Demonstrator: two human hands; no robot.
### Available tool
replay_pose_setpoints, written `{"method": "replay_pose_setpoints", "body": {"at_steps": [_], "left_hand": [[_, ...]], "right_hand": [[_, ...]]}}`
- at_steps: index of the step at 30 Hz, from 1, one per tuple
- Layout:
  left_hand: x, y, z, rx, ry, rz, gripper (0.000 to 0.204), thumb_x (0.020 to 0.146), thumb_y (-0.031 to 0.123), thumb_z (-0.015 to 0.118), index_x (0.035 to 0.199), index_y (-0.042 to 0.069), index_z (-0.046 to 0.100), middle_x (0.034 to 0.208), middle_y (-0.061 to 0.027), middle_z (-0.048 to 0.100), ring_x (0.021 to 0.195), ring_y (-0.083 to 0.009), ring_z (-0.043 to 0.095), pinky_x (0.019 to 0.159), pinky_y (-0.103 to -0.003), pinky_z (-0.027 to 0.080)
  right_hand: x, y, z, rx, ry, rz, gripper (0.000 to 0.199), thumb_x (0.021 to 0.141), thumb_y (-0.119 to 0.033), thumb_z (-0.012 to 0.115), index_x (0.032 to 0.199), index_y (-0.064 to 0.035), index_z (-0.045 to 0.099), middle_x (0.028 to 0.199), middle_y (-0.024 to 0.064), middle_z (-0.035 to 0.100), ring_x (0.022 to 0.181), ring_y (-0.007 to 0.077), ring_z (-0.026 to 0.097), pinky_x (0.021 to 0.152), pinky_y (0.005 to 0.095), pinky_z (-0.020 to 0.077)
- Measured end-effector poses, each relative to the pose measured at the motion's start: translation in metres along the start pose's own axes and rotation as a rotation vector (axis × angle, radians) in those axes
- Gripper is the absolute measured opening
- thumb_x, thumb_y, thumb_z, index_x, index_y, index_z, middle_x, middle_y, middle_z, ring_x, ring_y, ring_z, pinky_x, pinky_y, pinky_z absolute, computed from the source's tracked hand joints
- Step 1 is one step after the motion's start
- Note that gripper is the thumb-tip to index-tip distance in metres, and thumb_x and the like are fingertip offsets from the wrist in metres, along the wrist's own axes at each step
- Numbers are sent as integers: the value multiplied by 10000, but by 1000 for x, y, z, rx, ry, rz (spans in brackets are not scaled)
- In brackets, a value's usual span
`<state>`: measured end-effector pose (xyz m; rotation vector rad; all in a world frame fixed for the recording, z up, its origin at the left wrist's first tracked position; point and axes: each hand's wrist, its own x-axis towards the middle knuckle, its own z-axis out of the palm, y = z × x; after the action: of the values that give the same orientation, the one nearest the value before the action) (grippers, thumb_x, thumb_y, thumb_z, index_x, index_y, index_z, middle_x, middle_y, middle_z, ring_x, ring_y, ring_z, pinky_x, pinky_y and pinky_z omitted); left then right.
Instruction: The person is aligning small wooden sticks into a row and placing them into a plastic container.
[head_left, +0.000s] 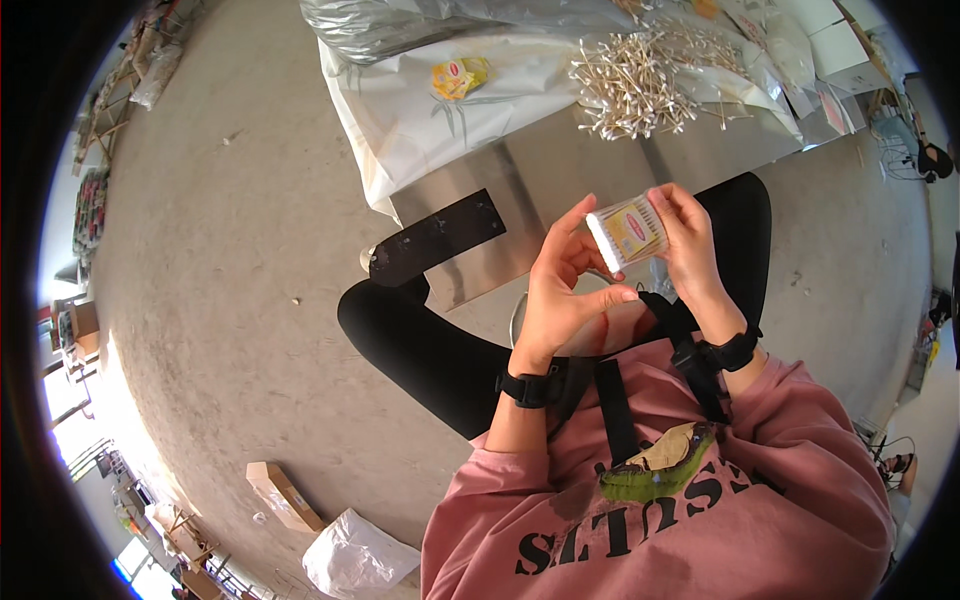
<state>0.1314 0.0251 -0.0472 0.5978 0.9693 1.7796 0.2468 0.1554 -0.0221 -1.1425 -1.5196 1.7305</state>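
A small clear packet of cotton swabs (628, 232) with a yellow and white label is held up over my lap, tilted, its white end toward the left. My right hand (688, 240) grips it at the right end, thumb and fingers closed on the wrapping. On the other side is my left hand (562, 285), thumb and index finger spread wide and the other fingers loosely bent. These fingers are close to the packet's white end; whether they touch it, I cannot tell. Beyond my hands, a heap of loose cotton swabs (635, 85) lies on the table.
A metal table (540, 165) is in front of me, partly covered by a white plastic sheet (400, 130). On the sheet lies a yellow label or wrapper (460, 77). A black flat strip (437, 237) sits at the near left edge. White boxes (840, 50) stand far right.
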Motion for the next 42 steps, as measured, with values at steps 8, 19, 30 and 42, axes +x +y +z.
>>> {"method": "replay_pose_setpoints", "body": {"at_steps": [8,19,30,42], "left_hand": [[0,3,2,102,-22,77,987,690,-43,844,1510,40,301,928,-37,626,860,-139,604,865,-307,496],[4,1,-1,781,305,415,479,694,-45,817,1139,91,704,1188,-66,549,998,-189,589,909,-328,512],[-5,3,16,-13,200,66,218,861,33,747,1035,-11,623,946,-27,669,900,-103,608,826,-263,498],[-34,67,40,290,10,-52,282,892,97,687,1141,-34,665,1041,-100,679,923,-174,646,850,-294,505]], "right_hand": [[-1,9,-10,210,-131,329,200,1002,-256,585,894,-89,612,706,-52,561,512,-5,410,418,179,242],[-6,-20,-5,168,-81,269,184,973,-225,628,978,-44,597,626,-29,514,445,32,337,414,218,213],[-21,-25,-13,-231,-130,-463,270,1007,-274,577,1000,-4,561,899,3,523,763,45,466,703,204,393],[-56,-59,-38,-208,-144,-515,154,935,-107,670,884,-2,569,782,-9,532,639,30,457,566,194,364]]}}
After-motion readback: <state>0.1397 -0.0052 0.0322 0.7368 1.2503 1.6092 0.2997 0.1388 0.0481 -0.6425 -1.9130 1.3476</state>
